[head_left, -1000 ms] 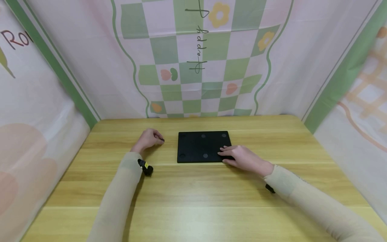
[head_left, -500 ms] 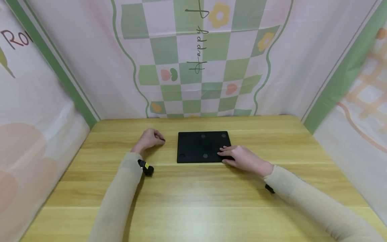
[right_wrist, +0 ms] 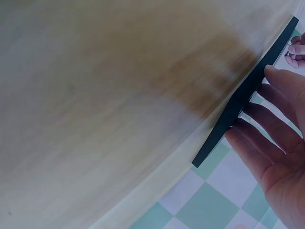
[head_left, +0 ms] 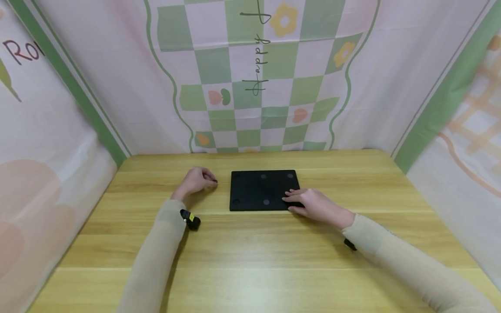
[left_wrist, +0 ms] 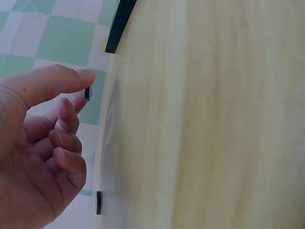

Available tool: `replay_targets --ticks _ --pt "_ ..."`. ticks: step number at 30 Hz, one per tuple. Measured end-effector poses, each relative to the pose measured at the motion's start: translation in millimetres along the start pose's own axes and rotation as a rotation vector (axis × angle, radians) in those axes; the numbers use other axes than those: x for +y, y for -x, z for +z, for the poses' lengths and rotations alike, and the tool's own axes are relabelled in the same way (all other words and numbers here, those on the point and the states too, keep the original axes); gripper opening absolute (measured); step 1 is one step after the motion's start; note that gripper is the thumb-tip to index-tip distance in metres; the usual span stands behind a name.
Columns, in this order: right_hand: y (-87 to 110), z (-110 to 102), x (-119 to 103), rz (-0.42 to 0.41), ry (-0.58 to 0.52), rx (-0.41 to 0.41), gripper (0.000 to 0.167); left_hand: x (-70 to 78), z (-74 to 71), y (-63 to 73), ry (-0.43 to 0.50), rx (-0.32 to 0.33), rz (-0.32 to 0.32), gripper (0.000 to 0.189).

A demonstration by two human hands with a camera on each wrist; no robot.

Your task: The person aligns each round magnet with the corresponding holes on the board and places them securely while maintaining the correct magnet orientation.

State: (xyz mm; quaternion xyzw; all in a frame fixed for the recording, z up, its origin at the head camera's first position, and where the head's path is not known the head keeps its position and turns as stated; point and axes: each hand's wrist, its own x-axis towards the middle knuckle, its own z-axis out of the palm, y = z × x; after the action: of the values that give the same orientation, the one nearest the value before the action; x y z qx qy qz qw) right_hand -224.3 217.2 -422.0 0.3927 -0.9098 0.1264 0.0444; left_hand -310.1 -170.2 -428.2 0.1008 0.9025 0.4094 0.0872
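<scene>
A flat black rectangular board (head_left: 250, 190) lies on the table, with several round marks, some grey and some dark like recesses. My left hand (head_left: 197, 179), left of the board and apart from it, pinches a small black disc (left_wrist: 88, 93) between thumb and index finger; its other fingers are curled loosely. Another small dark disc (left_wrist: 98, 202) rests on the table near that hand, hidden from the head view. My right hand (head_left: 314, 204) rests on the board's right part, fingers spread and fingertips touching it, covering its near right corner.
The wooden table (head_left: 250, 252) runs up to a checked green and white curtain (head_left: 250, 117) at the back. More printed cloth hangs at both sides. A small black camera (head_left: 190, 220) sits on the left wrist.
My left hand has shifted slightly to the right, toward the board, with the small disc still pinched. The right hand and the board stay where they were.
</scene>
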Motion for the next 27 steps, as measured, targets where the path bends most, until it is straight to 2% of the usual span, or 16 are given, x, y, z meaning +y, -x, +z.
replay_targets --ticks 9,18,27 --pt "-0.2 -0.3 0.1 -0.003 0.001 0.001 0.032 5.6 3.1 3.9 0.06 0.001 0.004 0.018" --pt "-0.1 -0.2 -0.3 -0.004 0.006 0.003 0.031 13.0 8.9 7.2 0.081 -0.012 0.035 0.015" --pt "-0.9 0.0 -0.6 0.005 0.01 0.001 0.031 22.5 13.8 10.2 0.101 -0.026 0.037 0.016"
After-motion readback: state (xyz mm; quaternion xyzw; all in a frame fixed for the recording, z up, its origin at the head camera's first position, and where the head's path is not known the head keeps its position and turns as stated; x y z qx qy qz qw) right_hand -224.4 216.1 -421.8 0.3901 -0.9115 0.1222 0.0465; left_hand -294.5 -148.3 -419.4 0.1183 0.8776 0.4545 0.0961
